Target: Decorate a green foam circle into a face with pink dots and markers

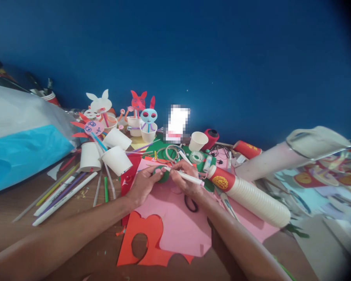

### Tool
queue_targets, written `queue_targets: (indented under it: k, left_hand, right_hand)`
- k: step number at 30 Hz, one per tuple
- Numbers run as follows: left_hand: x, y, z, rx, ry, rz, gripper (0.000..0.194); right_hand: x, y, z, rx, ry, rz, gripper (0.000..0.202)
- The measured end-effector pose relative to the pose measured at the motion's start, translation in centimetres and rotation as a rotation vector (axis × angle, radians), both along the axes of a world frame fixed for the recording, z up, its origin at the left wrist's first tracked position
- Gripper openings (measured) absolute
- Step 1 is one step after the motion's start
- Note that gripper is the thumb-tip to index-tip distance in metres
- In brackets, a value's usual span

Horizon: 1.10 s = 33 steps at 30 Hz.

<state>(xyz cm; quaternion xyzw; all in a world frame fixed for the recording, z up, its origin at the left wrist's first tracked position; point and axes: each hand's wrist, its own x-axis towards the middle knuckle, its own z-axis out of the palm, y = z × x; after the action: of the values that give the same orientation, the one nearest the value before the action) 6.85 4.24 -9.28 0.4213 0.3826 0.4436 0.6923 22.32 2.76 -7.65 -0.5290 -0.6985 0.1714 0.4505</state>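
My left hand (144, 181) is closed, thumb and fingers pressing on a small green ring (164, 176) over the pink paper (184, 224). Whether the ring is a tape roll or cut paper, I cannot tell. A white marker with a pinkish end (190, 178) is gripped in my right hand (183, 181), its tip close to the ring and my left fingertips. Beneath the pink sheet lies orange paper (125, 249) with a round hole and curved cut-outs. A dark loop (191, 205) rests on the pink sheet below my right hand.
Paper-cup puppets (148, 132) stand at the back left, near tipped white cups (117, 160). Markers (66, 199) lie on the left. Stacked paper cups (257, 199) lie to the right, and a pale pitcher-like container (275, 156) leans behind them. A plastic bag (23, 136) fills the far left.
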Motion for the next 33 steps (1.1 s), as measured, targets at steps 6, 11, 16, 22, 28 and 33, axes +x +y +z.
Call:
queue_targets:
  k: [6, 11, 16, 22, 28, 33]
  left_hand:
    - [0.09, 0.05, -0.05, -0.022, -0.006, 0.018, 0.029]
    - [0.11, 0.06, 0.03, -0.019, 0.015, 0.003, 0.03]
    - [0.1, 0.16, -0.24, -0.018, -0.027, -0.007, 0.029]
    - [0.07, 0.14, -0.32, -0.016, -0.032, -0.001, 0.032]
    - [0.08, 0.07, 0.11, -0.014, -0.024, 0.007, 0.029]
    - [0.1, 0.1, 0.06, -0.021, -0.023, 0.013, 0.027]
  right_hand:
    - [-0.36, 0.09, -0.04, 0.014, -0.014, -0.03, 0.009]
    - [-0.08, 0.2, 0.0, 0.019, -0.002, -0.056, 0.008]
    - [0.33, 0.05, 0.01, -0.036, 0.083, 0.001, 0.011]
    - [-0.01, -0.08, -0.06, -0.041, 0.054, 0.01, 0.014]
    - [-0.54, -0.11, 0.35, 0.032, -0.017, -0.022, 0.012]
    - [-0.61, -0.03, 0.36, 0.084, -0.047, -0.023, 0.013]
